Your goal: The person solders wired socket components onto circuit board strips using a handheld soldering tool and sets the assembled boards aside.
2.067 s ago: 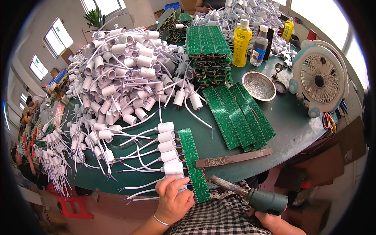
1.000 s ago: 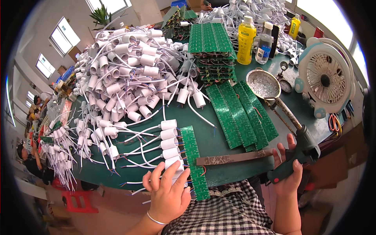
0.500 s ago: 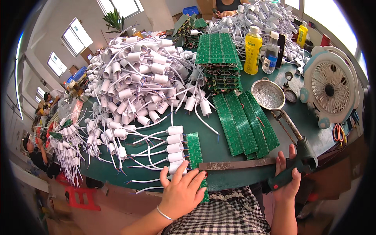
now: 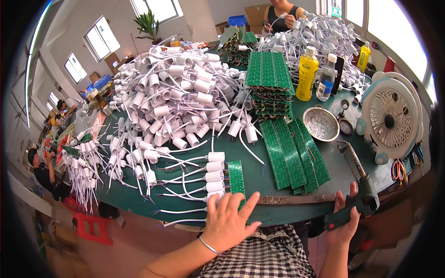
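Many sockets (image 4: 203,86) crowd table (image 4: 252,173); brown bar (image 4: 296,199) between spread left grip (image 4: 227,222) and right grip (image 4: 346,226) clamped on soldering iron (image 4: 368,197).

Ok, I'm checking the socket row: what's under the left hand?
White sockets and a green circuit strip run beneath the left hand; how many sockets it covers can't be seen.
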`<state>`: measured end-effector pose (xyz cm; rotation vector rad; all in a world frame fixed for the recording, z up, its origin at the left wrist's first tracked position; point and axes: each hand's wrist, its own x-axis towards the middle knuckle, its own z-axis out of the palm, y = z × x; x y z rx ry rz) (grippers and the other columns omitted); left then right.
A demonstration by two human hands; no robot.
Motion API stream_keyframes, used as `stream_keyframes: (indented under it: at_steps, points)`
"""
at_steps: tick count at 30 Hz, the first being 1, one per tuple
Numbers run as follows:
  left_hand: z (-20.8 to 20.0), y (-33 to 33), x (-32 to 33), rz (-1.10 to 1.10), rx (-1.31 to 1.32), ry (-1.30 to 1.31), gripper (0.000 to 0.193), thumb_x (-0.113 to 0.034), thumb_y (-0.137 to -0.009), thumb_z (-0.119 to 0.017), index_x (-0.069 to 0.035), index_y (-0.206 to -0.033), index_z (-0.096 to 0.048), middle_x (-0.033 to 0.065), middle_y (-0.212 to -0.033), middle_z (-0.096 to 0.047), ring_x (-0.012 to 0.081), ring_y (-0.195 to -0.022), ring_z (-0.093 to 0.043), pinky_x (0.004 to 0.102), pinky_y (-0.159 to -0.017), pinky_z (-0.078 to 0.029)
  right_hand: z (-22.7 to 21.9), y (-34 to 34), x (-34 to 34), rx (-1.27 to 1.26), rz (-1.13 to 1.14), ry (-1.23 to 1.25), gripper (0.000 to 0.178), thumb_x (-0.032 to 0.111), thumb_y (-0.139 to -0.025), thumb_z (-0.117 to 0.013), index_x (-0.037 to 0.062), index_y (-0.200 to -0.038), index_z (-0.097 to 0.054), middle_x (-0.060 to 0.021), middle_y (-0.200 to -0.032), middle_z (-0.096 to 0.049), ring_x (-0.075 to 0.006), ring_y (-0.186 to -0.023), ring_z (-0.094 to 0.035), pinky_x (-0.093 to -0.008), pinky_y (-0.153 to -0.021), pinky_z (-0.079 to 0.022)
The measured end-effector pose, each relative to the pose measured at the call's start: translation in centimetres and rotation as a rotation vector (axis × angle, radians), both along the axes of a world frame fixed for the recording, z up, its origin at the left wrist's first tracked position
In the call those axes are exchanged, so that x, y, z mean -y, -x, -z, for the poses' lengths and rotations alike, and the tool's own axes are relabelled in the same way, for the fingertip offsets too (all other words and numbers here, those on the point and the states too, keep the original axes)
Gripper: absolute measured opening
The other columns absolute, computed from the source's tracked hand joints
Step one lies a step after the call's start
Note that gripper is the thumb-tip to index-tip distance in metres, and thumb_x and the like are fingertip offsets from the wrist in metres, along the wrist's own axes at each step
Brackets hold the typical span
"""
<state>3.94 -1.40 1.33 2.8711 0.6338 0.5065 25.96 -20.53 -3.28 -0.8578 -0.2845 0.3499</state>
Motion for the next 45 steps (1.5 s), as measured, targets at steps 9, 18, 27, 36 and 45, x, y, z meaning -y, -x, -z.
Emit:
stream_keyframes:
  at_steps: [9,18,27,36,45]
  points:
    - [-1.4,1.6,-3.4,-0.244,-0.150,-0.166,0.067,-0.049,-0.068,-0.073,-0.011,-0.122,-0.059,0.0063,-0.086,-0.054,0.0232,-0.089,-0.048,0.0453,-0.090,-0.031,1.9,-0.3,-0.2,0.035,-0.005,-0.025,0.065,0.028,-0.087,-0.054,0.0090,-0.144,-0.029,-0.0118,-0.148,-0.034,-0.0237,-0.122,-0.048,-0.0361,-0.110,-0.032]
    - [-0.2,1.4,-3.2,-0.334,-0.240,-0.190,0.068,-0.044,-0.071,-0.071,-0.009,-0.127,-0.054,0.0107,-0.088,-0.063,0.0254,-0.100,-0.050,0.0399,-0.088,-0.034,-0.6,0.5,0.0,-0.120,-0.132,-0.092,0.058,0.020,-0.083,-0.064,0.0003,-0.133,-0.045,-0.0134,-0.132,-0.052,-0.0267,-0.118,-0.051,-0.0383,-0.104,-0.037]
    - [-6.0,9.9,-5.6,-0.247,0.798,1.072,0.057,-0.012,-0.080,-0.069,-0.006,-0.129,-0.041,0.0077,-0.099,-0.058,0.0127,-0.082,-0.058,0.0262,-0.068,-0.049,0.4,-0.1,1.1,-0.197,-0.207,0.050,0.055,0.031,-0.090,-0.050,0.0135,-0.141,-0.040,-0.0009,-0.145,-0.042,-0.0243,-0.128,-0.043,-0.0473,-0.103,-0.034]
    - [-16.1,25.9,-5.6,-0.180,1.777,0.967,0.043,-0.035,-0.096,-0.042,-0.003,-0.125,-0.048,0.0094,-0.093,-0.060,0.0197,-0.071,-0.060,0.0349,-0.055,-0.052,0.9,0.2,0.9,-0.188,-0.157,0.050,0.056,0.032,-0.090,-0.051,0.0144,-0.142,-0.039,-0.0022,-0.144,-0.043,-0.0265,-0.128,-0.043,-0.0478,-0.104,-0.034]
    - [-19.7,41.9,-21.0,-0.686,1.460,0.138,0.053,-0.030,-0.094,-0.056,-0.005,-0.138,-0.043,0.0060,-0.119,-0.059,0.0152,-0.103,-0.058,0.0298,-0.085,-0.049,0.3,0.7,0.6,-0.105,-0.050,0.124,0.058,0.029,-0.088,-0.053,0.0105,-0.141,-0.039,-0.0106,-0.139,-0.045,-0.0293,-0.123,-0.046,-0.0471,-0.101,-0.040]
